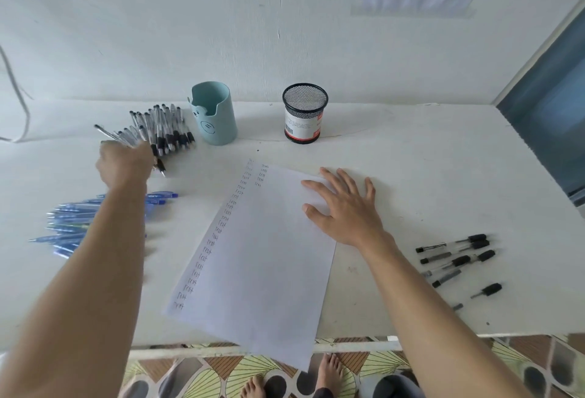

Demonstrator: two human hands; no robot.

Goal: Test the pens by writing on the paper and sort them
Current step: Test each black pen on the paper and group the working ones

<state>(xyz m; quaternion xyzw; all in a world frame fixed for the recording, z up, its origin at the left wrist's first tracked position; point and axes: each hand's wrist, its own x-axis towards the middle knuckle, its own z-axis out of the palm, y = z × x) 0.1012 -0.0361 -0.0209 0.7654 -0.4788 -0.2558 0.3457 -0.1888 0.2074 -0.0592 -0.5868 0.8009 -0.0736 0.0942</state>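
Both hands are over the white table (411,160): the left hand (125,163) is closed around a black pen (109,134) at the far left, beside a pile of black pens (166,128). The right hand (345,207) lies open and flat on the right side of the paper (259,255), which has rows of little words down its left side. Blue pens (69,223) lie at the near left, more black pens (456,258) at the near right, and a blue cup (215,113) and a mesh cup (304,113) stand at the far side.

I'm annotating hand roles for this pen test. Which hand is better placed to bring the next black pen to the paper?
Left, probably. The left hand is already at the black pen pile, apparently closed on a pen, though blurred. The right hand lies flat, steadying the paper.
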